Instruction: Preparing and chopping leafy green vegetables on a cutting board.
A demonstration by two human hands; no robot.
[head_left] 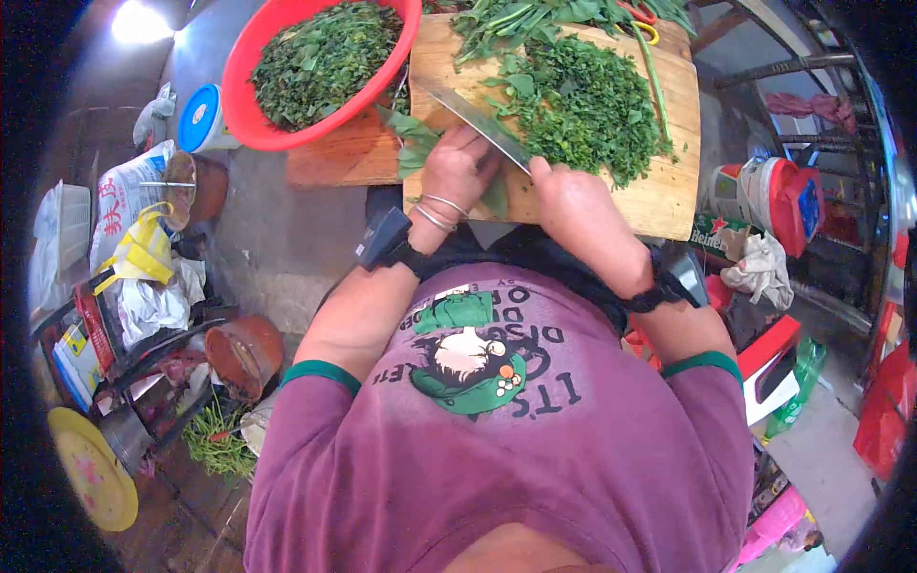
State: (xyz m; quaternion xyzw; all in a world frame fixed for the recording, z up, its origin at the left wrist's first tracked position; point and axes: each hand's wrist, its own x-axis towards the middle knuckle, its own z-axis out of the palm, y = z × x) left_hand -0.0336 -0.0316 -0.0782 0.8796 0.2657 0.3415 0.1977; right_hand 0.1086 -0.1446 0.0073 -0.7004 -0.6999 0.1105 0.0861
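My right hand [573, 197] grips the handle of a kitchen knife, whose broad metal blade [481, 127] slants up to the left over a wooden cutting board [666, 215]. Close against the blade, my left hand [458, 166] presses down a bunch of green leaves [414, 140] with its fingers curled. Some leaf ends stick out to its left and below the palm. To the right of the blade lies a broad heap of chopped greens [587, 107]. Whole leafy stalks [516, 18] lie along the board's far edge.
A red basin [240, 114] of chopped greens stands at the far left, by a lower wooden surface [344, 161]. Scissors with red and yellow handles [647, 32] lie at the back. A blue-lidded bucket [200, 118] is on the left, a white-and-red bucket [763, 190] on the right.
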